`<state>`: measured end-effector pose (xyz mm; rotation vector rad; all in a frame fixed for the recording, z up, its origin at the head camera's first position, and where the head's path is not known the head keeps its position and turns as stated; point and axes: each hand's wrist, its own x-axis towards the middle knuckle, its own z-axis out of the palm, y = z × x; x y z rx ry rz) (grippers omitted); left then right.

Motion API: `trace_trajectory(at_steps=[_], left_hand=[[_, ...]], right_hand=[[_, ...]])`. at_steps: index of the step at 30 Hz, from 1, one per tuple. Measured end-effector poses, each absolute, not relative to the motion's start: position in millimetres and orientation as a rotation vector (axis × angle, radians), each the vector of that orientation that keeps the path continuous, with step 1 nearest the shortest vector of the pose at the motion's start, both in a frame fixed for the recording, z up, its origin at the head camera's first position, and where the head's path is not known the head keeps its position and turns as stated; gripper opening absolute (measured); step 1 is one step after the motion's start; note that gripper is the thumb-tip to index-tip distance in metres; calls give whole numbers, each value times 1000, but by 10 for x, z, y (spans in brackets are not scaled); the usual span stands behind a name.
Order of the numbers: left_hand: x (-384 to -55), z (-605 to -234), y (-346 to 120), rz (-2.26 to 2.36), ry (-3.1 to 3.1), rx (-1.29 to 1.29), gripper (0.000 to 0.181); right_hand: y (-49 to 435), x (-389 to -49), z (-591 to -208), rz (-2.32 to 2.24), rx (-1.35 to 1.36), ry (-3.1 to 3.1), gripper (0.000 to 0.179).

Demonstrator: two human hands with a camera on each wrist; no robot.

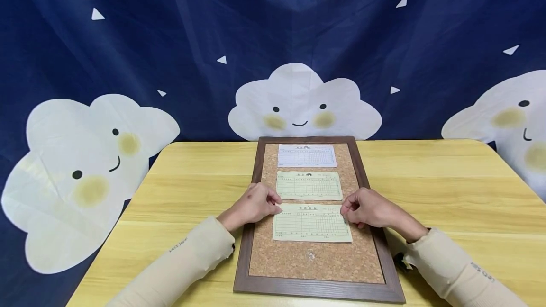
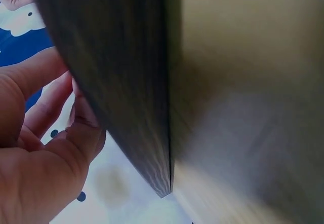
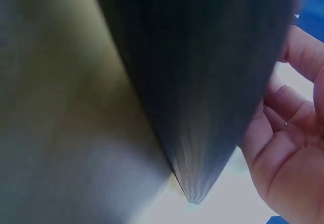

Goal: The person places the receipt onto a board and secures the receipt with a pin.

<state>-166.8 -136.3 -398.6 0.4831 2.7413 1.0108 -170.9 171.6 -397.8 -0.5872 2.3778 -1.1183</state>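
A cork board [image 1: 273,262] in a dark wooden frame lies on the table, with three printed form slips in a column on it. The lowest green slip [image 1: 311,227] is between my hands. At its upper left corner, my left hand [image 1: 258,201] pinches the paper with thumb and fingers. My right hand [image 1: 367,207] holds the upper right corner the same way. Just above is another green slip [image 1: 308,186], and a white slip [image 1: 306,156] lies at the far end. In both wrist views the frame hides the fingertips and the paper.
The board's dark frame [image 1: 317,288] stands a little above the wooden table [image 1: 192,184]. A small pale mark [image 1: 311,256] shows on the cork below the lowest slip. Behind the table hangs a blue curtain [image 1: 273,22] with cloud faces.
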Motion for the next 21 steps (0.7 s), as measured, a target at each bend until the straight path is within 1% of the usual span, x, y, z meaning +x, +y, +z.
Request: trace_trajectory(at_steps=[7, 21], left_hand=[[-1679, -3970, -1373, 949, 2747, 478, 7], [-1664, -4002, -1437, 962, 2708, 556, 14]], right_hand=[[1711, -1710, -3967, -1082, -592, 2409, 11], [1742, -1699, -3972, -1079, -596, 2411, 10]])
